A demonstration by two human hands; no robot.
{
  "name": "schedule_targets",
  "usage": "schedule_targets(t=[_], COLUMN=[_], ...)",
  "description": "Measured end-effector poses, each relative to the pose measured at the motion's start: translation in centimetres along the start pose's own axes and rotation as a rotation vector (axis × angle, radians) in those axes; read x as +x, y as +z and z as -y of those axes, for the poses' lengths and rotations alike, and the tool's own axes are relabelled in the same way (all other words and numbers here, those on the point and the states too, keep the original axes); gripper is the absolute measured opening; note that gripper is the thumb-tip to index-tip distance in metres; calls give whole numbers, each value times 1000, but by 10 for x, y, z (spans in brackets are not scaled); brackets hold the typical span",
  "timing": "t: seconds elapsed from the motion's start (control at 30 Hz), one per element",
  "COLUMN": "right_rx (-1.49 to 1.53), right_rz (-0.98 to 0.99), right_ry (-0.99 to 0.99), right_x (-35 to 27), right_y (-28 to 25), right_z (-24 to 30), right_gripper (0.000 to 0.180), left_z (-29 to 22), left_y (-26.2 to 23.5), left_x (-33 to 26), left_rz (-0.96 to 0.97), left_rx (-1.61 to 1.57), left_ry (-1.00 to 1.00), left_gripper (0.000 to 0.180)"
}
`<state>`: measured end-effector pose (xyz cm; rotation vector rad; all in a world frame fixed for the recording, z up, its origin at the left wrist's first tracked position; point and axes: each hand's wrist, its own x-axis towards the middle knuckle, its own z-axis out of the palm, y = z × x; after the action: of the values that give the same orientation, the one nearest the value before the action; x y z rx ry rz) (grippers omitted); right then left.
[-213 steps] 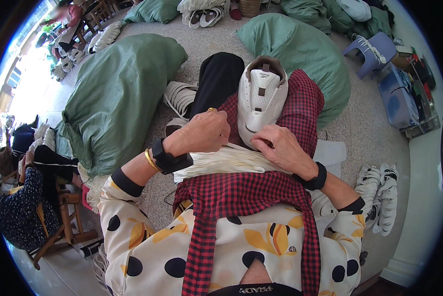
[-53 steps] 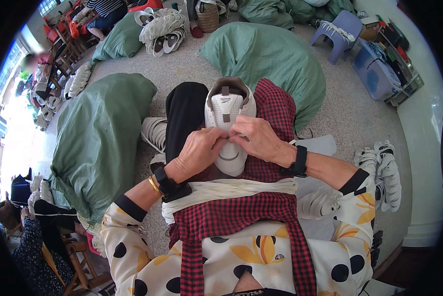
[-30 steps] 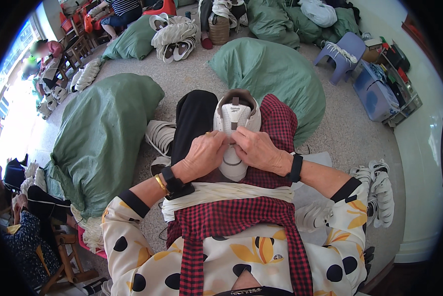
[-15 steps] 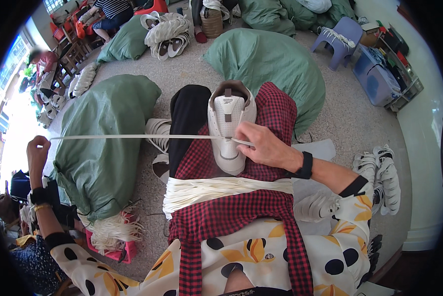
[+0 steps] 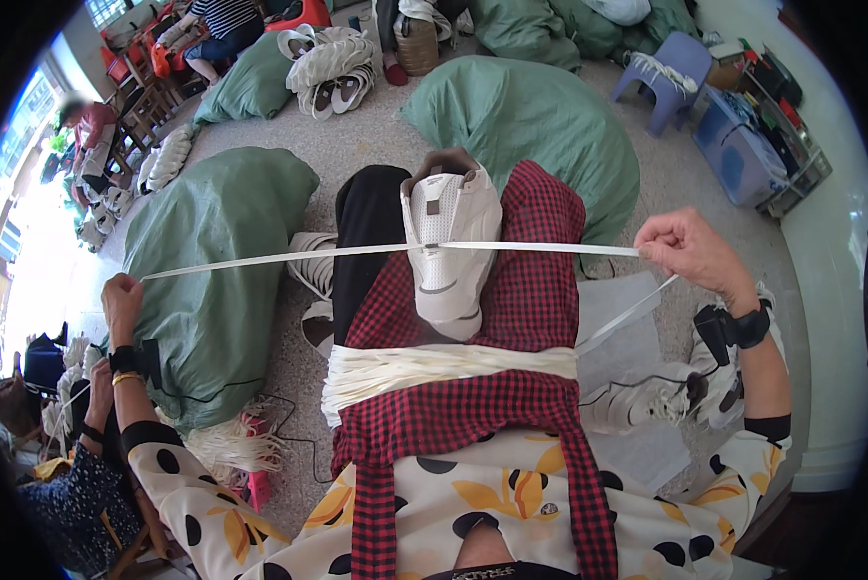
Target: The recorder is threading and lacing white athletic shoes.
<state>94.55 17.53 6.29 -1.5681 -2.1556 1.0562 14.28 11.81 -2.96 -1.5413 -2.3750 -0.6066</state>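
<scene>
A white lace-up shoe [image 5: 453,295] lies between my knees, toe toward me. One flat white shoelace [image 5: 540,247] passes through its lowest eyelets, both sides pulled out nearly straight. Far out to the left, my left hand [image 5: 121,304] is closed on one length. My right hand [image 5: 690,249], out to the right, pinches the other length, whose loose tail hangs down toward my lap. A bundle of cream laces [image 5: 443,375] lies across my red-and-black checked apron [image 5: 463,416].
Green sacks [image 5: 206,261] stand at left and beyond my knees. Shoes [image 5: 327,68] are piled on the floor. A purple stool [image 5: 664,72] and a blue bin [image 5: 738,145] are at far right. A neighbour's hand [image 5: 100,391] shows at lower left; people sit farther back.
My right hand has moved from the shoe far out to the right, drawing the lace out on that side. My left hand has come somewhat inward. The shoe has tilted slightly.
</scene>
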Motion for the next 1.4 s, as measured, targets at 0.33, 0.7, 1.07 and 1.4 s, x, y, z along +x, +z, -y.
schedule_targets(t=[0.33, 0.7, 1.07, 1.4], right_rx=[-360, -820, -621, 1438], right_rz=[4, -50, -149, -506], right_ry=[-266, -541, -257, -85], right_x=[37, 69, 46, -58], right_y=[46, 9, -20, 62], right_z=[20, 59, -7, -305], right_gripper=[13, 6, 20, 40], left_z=[-238, -434, -431, -443], left_y=[38, 108, 98, 75], left_x=[-48, -75, -75, -69], left_rz=[300, 371, 487, 640], left_rx=[-445, -637, -619, -458], left_ry=[478, 960, 927, 911], left_gripper=[39, 95, 87, 87])
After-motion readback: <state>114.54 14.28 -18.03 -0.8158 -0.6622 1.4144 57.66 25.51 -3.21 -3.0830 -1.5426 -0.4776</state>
